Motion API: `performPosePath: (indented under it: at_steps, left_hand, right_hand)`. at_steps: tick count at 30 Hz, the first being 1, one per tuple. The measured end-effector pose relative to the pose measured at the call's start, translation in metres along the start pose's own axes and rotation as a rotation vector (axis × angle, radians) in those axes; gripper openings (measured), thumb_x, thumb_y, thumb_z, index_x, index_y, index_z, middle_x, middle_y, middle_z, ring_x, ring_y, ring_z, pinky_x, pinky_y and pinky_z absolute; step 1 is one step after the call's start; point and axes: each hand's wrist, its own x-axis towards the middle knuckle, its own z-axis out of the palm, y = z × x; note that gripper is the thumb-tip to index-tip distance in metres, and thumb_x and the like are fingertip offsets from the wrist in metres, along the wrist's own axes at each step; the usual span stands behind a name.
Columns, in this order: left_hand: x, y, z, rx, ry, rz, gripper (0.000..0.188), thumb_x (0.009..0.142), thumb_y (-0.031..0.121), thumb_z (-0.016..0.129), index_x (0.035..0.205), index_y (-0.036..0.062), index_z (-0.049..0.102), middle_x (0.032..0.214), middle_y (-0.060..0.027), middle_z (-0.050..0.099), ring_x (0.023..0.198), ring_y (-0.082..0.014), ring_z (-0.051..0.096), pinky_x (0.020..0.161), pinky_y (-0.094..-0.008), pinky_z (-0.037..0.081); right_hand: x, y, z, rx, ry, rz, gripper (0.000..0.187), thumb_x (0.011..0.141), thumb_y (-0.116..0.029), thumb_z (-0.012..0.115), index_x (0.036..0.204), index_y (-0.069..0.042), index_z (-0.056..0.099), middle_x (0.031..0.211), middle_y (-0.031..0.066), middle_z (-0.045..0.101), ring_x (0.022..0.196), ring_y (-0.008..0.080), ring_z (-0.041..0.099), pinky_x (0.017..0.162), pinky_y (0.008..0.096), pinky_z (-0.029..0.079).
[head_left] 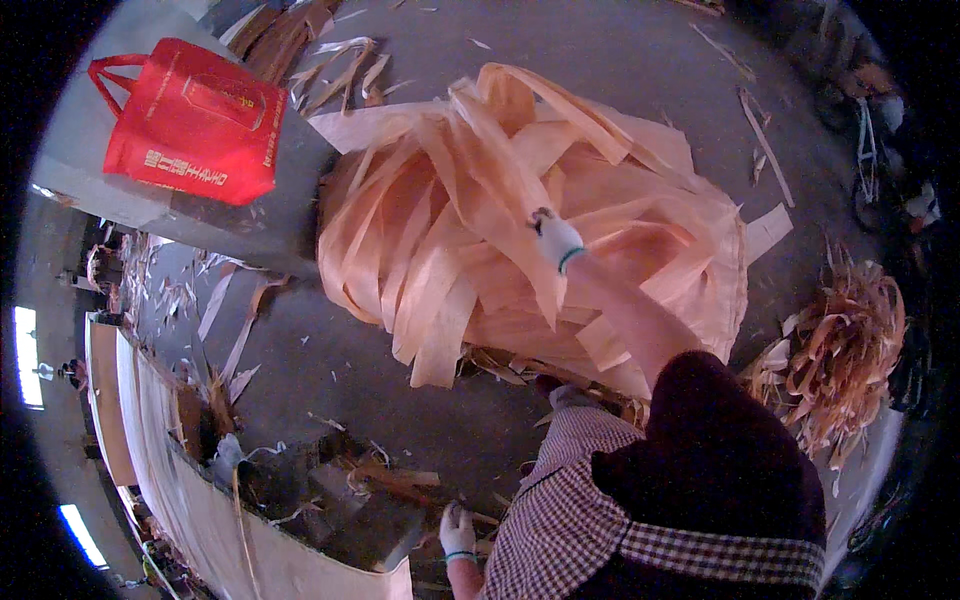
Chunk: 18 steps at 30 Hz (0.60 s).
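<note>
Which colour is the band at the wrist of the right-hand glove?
The band is bluish green, on a white glove; the head view shows it best.

The light is rather dim. Beyond the left edge of the floor (300, 370), two windows (28, 350) glare white. Straight edges bend near the black, grainy rim.

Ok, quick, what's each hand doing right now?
Left hand: nothing visible in it; open or closed can't be told.
Right hand: looks closed on a thin peach-coloured strip.
</note>
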Motion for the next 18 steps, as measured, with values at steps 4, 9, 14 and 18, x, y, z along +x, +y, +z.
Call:
performPosePath:
  at_steps: [4,9,14,18]
  left_hand:
    - [0.033,0.111,0.025,0.027,-0.022,0.400,0.040,0.086,0.006,0.054,0.124,-0.0038,0.046,0.126,-0.0141,0.049,0.114,-0.0223,0.049,0.094,-0.0306,0.040]
    - [0.029,0.309,0.065,-0.464,-0.347,0.541,0.062,0.085,0.016,0.062,0.136,-0.0017,0.032,0.137,-0.0113,0.038,0.120,-0.0212,0.042,0.099,-0.0315,0.036]
    - [-0.002,0.327,0.020,0.424,-0.163,0.641,0.056,0.071,0.033,0.068,0.114,0.0015,0.051,0.109,-0.0202,0.059,0.103,-0.0329,0.056,0.089,-0.0391,0.044]
    - [-0.028,0.224,-0.033,0.341,0.344,0.714,0.041,0.074,0.022,0.057,0.115,0.0168,0.057,0.099,-0.0172,0.064,0.091,-0.0364,0.060,0.078,-0.0440,0.048]
  right_hand:
    - [-0.087,-0.121,-0.030,0.180,0.051,-0.229,0.032,0.086,-0.017,0.050,0.116,-0.006,0.049,0.098,0.0166,0.062,0.078,0.0363,0.060,0.070,0.0423,0.050]
    - [-0.200,-0.212,-0.053,0.029,-0.367,-0.703,0.042,0.081,-0.015,0.055,0.121,-0.007,0.048,0.112,0.0184,0.054,0.081,0.0363,0.060,0.065,0.0448,0.050]
    - [-0.273,-0.250,-0.015,0.210,-0.704,-0.813,0.054,0.075,-0.022,0.060,0.126,-0.009,0.046,0.120,0.0216,0.049,0.083,0.0368,0.060,0.066,0.0423,0.051]
    - [-0.316,-0.292,-0.014,0.283,-0.992,-0.958,0.070,0.074,-0.035,0.071,0.131,-0.006,0.042,0.113,0.0199,0.056,0.092,0.0312,0.061,0.079,0.0355,0.050]
